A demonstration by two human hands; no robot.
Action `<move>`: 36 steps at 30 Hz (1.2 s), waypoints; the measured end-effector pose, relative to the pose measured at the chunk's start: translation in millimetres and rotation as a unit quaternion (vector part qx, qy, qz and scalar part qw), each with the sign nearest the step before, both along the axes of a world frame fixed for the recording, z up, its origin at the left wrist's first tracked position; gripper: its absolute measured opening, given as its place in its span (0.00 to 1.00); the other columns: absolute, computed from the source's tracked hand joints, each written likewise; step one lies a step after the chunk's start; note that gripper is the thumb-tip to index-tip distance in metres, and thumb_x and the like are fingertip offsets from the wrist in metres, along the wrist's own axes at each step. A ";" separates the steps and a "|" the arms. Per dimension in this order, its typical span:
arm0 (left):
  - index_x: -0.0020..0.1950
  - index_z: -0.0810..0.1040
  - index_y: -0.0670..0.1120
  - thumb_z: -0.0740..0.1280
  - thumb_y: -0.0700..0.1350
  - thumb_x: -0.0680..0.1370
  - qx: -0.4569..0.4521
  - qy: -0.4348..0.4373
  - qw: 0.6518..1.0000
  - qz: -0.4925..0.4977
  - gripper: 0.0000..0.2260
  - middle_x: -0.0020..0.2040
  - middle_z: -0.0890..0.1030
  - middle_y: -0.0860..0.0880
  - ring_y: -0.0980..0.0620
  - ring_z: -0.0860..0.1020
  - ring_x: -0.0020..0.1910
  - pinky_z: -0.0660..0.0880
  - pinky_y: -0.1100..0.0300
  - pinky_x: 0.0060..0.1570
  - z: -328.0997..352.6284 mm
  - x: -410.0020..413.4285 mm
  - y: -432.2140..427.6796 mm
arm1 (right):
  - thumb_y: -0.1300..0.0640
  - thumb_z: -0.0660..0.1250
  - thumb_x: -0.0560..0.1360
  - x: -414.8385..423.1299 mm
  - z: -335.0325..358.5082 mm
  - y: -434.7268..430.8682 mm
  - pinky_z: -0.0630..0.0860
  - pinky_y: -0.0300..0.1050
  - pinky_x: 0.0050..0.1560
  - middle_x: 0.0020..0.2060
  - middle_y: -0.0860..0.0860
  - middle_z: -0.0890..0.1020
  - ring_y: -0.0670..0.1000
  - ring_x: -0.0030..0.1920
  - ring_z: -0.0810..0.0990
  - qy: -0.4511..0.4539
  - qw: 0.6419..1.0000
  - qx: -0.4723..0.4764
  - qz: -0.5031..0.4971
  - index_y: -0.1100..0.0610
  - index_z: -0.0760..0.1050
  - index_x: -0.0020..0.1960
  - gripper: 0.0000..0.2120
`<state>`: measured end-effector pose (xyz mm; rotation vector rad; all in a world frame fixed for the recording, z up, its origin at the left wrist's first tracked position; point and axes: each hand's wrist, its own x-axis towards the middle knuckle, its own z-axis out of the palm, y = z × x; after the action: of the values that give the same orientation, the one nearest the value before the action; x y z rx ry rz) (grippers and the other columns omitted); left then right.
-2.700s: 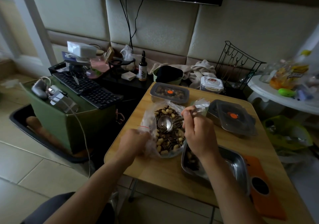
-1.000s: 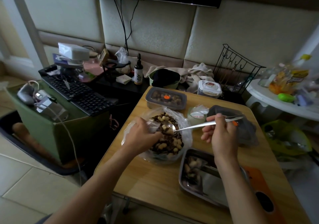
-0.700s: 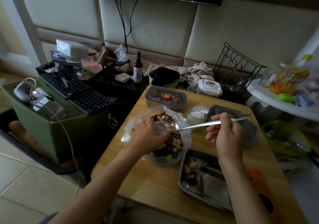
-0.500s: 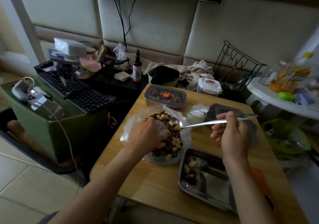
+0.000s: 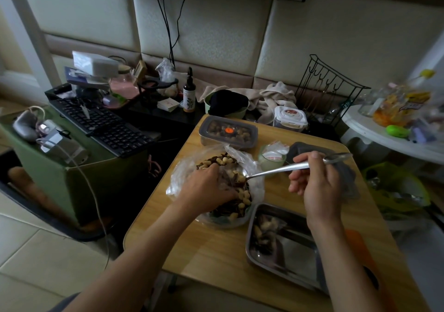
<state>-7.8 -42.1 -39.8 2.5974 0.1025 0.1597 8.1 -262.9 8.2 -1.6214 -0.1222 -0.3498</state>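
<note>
Head view: wooden table (image 5: 206,249), tiled floor (image 5: 36,251) at 8 o'clock, padded wall (image 5: 204,28) at 12. Snack bag (image 5: 182,177) mid-table. Left hand (image 5: 206,188) in its mouth, fingers curled under, grip cannot be told. Right hand (image 5: 317,184) pinches spoon (image 5: 276,171) handle, loaded bowl over bag. Steel tray (image 5: 295,251) at 5 o'clock of bag, lidded container (image 5: 228,131) at 12, keyboard (image 5: 108,125) at 10.

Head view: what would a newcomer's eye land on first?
The clear bag heaped with pale nuts and dark strips, on the wooden table, with the left hand resting on the mix. Next, the long metal spoon, which the right hand grips by its handle, bowl dipped into the bag. Nearer the table's front edge sits a steel tray with a small portion at its left end.
</note>
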 end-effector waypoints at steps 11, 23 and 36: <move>0.60 0.70 0.47 0.72 0.67 0.71 0.092 -0.041 0.995 0.027 0.30 0.58 0.77 0.49 0.48 0.77 0.53 0.74 0.55 0.47 1.2 0.0 -8.3 | 0.52 0.54 0.88 1.3 -2.8 -2.3 0.70 0.38 0.28 0.29 0.53 0.79 0.51 0.27 0.76 -0.043 0.998 -0.040 0.008 0.55 0.78 0.47 0.18; 0.59 0.71 0.47 0.72 0.68 0.71 0.097 0.016 0.995 0.013 0.30 0.55 0.77 0.49 0.50 0.75 0.49 0.73 0.57 0.44 -4.4 3.4 -14.8 | 0.47 0.55 0.87 -1.8 -7.7 4.7 0.74 0.48 0.30 0.30 0.54 0.80 0.52 0.27 0.79 -0.109 0.987 -0.114 -0.015 0.49 0.77 0.47 0.16; 0.61 0.73 0.47 0.74 0.69 0.68 -0.044 0.013 0.997 0.060 0.32 0.51 0.77 0.52 0.50 0.78 0.50 0.80 0.51 0.48 -5.6 11.6 -16.5 | 0.54 0.55 0.87 -15.9 -2.2 22.7 0.74 0.30 0.35 0.36 0.45 0.79 0.40 0.32 0.77 -0.318 0.917 -0.240 -0.026 0.64 0.80 0.50 0.19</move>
<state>3.8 -58.6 -45.5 2.5071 0.2694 0.1613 -7.8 -240.2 6.0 -1.9375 -0.7071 -0.9422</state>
